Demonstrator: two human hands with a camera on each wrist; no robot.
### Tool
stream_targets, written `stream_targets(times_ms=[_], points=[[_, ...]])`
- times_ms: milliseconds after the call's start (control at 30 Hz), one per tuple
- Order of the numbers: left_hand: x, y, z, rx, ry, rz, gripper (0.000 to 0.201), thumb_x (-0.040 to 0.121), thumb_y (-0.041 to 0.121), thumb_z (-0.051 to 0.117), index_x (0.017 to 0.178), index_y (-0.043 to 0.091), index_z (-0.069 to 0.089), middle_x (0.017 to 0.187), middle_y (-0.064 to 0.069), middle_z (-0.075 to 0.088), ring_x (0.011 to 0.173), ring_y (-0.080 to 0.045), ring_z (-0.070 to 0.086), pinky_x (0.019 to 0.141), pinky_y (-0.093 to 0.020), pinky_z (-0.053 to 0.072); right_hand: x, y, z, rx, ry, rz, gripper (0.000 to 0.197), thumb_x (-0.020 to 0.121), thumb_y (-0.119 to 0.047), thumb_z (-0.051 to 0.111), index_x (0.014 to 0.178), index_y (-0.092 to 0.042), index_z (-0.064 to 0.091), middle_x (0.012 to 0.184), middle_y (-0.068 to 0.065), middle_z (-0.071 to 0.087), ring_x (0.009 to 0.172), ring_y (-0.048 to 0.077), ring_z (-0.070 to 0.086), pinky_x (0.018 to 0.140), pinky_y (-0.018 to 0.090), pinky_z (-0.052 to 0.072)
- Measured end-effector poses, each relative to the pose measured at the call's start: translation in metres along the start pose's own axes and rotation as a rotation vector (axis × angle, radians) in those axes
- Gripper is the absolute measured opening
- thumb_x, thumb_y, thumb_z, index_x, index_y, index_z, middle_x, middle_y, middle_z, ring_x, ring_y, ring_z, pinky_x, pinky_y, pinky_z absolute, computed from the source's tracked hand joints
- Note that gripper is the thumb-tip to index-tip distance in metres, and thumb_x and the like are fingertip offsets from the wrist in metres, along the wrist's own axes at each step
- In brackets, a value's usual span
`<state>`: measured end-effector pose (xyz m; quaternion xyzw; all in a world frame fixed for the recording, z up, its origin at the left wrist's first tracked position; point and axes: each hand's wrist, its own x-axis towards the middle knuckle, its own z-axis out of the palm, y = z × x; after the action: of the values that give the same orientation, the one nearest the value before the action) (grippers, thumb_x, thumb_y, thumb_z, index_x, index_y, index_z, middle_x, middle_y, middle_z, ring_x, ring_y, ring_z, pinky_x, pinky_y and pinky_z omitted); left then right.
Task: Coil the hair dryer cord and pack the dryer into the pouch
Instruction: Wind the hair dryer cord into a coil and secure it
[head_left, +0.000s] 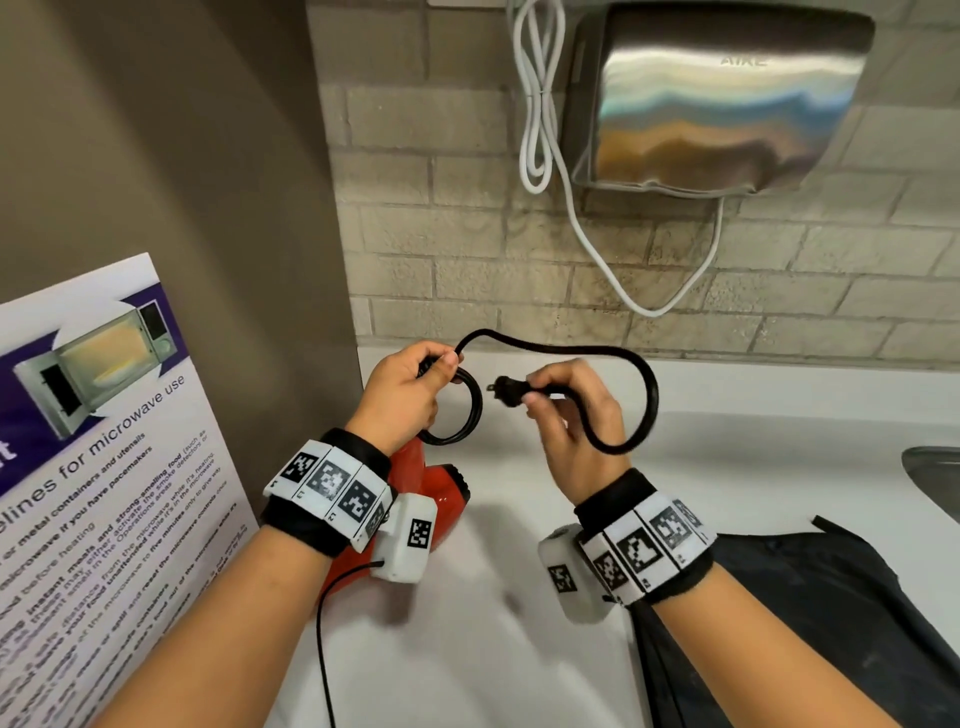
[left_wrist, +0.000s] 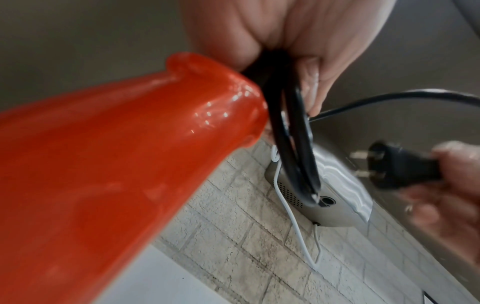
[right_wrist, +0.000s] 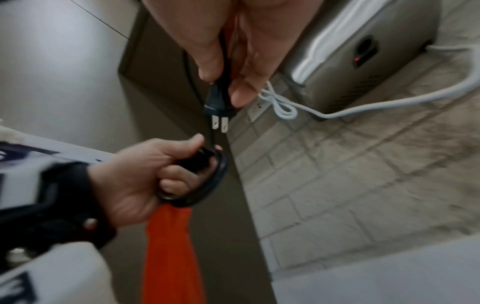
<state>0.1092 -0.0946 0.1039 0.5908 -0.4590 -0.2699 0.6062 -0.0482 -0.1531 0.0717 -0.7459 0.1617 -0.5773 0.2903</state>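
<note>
**Cord part-coiled, plug end in the right hand**

Black cord (head_left: 631, 410): several loops gathered into a small ring, held up above the white counter (head_left: 753, 395). From the ring the loose length arches up, runs right, curves down and back left to the plug (head_left: 503, 389).

Left hand (head_left: 402, 395): fingers and thumb curled tight round the gathered loops, the ring hanging below the fist. Left wrist view shows the loops pinched between thumb and fingers (left_wrist: 309, 82).

Right hand (head_left: 574, 415): thumb and fingers clamped on the plug's black body, its two metal prongs pointing left toward the coil, just short of it. The cord passes behind this hand.

Red hair dryer (head_left: 441, 493): below the left wrist, partly hidden by it. Its handle end comes up to the coil; whether the body rests on the counter I cannot tell.

Black pouch (head_left: 810, 613): lying flat on the counter at lower right, under the right forearm, well apart from the dryer.

Surroundings: steel hand dryer (head_left: 722, 98) on the brick wall (head_left: 441, 234), its white cable (head_left: 597, 244) hanging in a loop beside it. A microwave poster (head_left: 104, 457) leans at left. Edge of a sink (head_left: 932, 478) at far right.
</note>
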Motion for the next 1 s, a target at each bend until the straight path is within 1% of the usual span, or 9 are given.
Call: stream_targets(times_ms=[67, 233, 333, 433, 567, 667, 800, 900, 1000], points=[[0.001, 0.0, 0.0, 0.015, -0.001, 0.002, 0.011, 0.094, 0.017, 0.046, 0.093, 0.01, 0.054, 0.042, 0.009, 0.055, 0.026, -0.003, 0.028, 0.034, -0.015, 0.025, 0.0, -0.01, 0.009, 0.016, -0.09, -0.028, 0.014, 0.08, -0.018, 0.057, 0.084, -0.005, 0.061, 0.081, -0.004, 0.054, 0.077, 0.018, 0.06, 0.069, 0.024, 0.055], [-0.002, 0.0, -0.001, 0.071, -0.046, 0.026, 0.011, 0.093, 0.02, 0.047, 0.086, 0.018, 0.056, 0.035, 0.012, 0.051, 0.027, -0.003, 0.031, 0.035, -0.015, 0.03, -0.004, -0.003, 0.025, -0.151, -0.256, 0.056, 0.009, 0.079, -0.012, 0.065, 0.081, -0.011, 0.056, 0.079, -0.006, 0.051, 0.071, 0.004, 0.051, 0.067, 0.016, 0.044], [-0.004, -0.001, 0.001, 0.057, -0.076, 0.037, 0.011, 0.092, 0.017, 0.049, 0.086, 0.017, 0.057, 0.033, 0.009, 0.047, 0.028, -0.002, 0.031, 0.034, -0.015, 0.029, -0.002, -0.002, 0.032, -0.316, -0.203, 0.111, 0.024, 0.078, -0.013, 0.064, 0.077, -0.019, 0.041, 0.078, -0.005, 0.043, 0.066, -0.001, 0.04, 0.061, 0.01, 0.035], [-0.007, -0.001, 0.006, 0.03, -0.124, 0.036, 0.009, 0.092, 0.013, 0.049, 0.095, 0.011, 0.057, 0.035, 0.01, 0.047, 0.028, -0.002, 0.031, 0.034, -0.015, 0.03, 0.007, -0.002, 0.042, -0.245, -0.147, 0.073, 0.023, 0.073, 0.005, 0.055, 0.09, -0.006, 0.044, 0.078, -0.003, 0.04, 0.064, 0.008, 0.041, 0.061, 0.005, 0.035], [-0.007, -0.002, 0.006, 0.036, -0.161, 0.036, 0.012, 0.092, 0.01, 0.047, 0.094, 0.016, 0.057, 0.038, 0.013, 0.047, 0.029, -0.002, 0.032, 0.035, -0.016, 0.03, 0.017, 0.003, 0.047, -0.173, -0.367, 0.289, 0.038, 0.083, 0.003, 0.043, 0.117, -0.004, 0.028, 0.072, 0.007, 0.056, 0.064, 0.025, 0.056, 0.059, 0.033, 0.047], [-0.004, -0.003, -0.002, 0.004, -0.139, 0.056, 0.021, 0.093, 0.009, 0.046, 0.096, 0.025, 0.059, 0.039, 0.013, 0.046, 0.03, -0.001, 0.028, 0.033, -0.016, 0.027, 0.008, 0.014, 0.038, -0.217, -0.47, 0.27, 0.039, 0.086, -0.014, 0.049, 0.121, -0.014, 0.03, 0.063, 0.01, 0.056, 0.055, 0.025, 0.053, 0.056, 0.034, 0.044], [-0.004, -0.003, -0.011, -0.024, -0.075, 0.06, 0.017, 0.094, 0.012, 0.045, 0.099, 0.017, 0.06, 0.042, 0.014, 0.044, 0.03, -0.002, 0.025, 0.035, -0.016, 0.029, -0.015, 0.05, 0.018, -0.388, -0.654, 0.25, 0.033, 0.089, -0.036, 0.037, 0.103, -0.009, 0.05, 0.071, 0.015, 0.06, 0.068, 0.031, 0.059, 0.062, 0.033, 0.044], [-0.002, -0.005, -0.013, -0.024, -0.057, 0.048, 0.016, 0.094, 0.012, 0.044, 0.091, 0.016, 0.059, 0.052, 0.01, 0.047, 0.031, -0.002, 0.026, 0.035, -0.016, 0.031, -0.027, 0.086, 0.002, -0.644, -0.764, 0.568, 0.027, 0.097, -0.028, 0.032, 0.101, -0.011, 0.053, 0.088, 0.016, 0.059, 0.087, 0.031, 0.06, 0.072, 0.03, 0.041], [0.0, -0.006, -0.013, 0.004, -0.087, 0.057, 0.019, 0.094, 0.01, 0.043, 0.086, 0.018, 0.058, 0.04, 0.014, 0.045, 0.029, -0.002, 0.026, 0.035, -0.015, 0.031, -0.036, 0.103, -0.009, -0.908, -0.943, 0.745, 0.028, 0.096, -0.021, 0.034, 0.111, -0.009, 0.055, 0.116, 0.014, 0.06, 0.107, 0.03, 0.058, 0.085, 0.032, 0.045]])
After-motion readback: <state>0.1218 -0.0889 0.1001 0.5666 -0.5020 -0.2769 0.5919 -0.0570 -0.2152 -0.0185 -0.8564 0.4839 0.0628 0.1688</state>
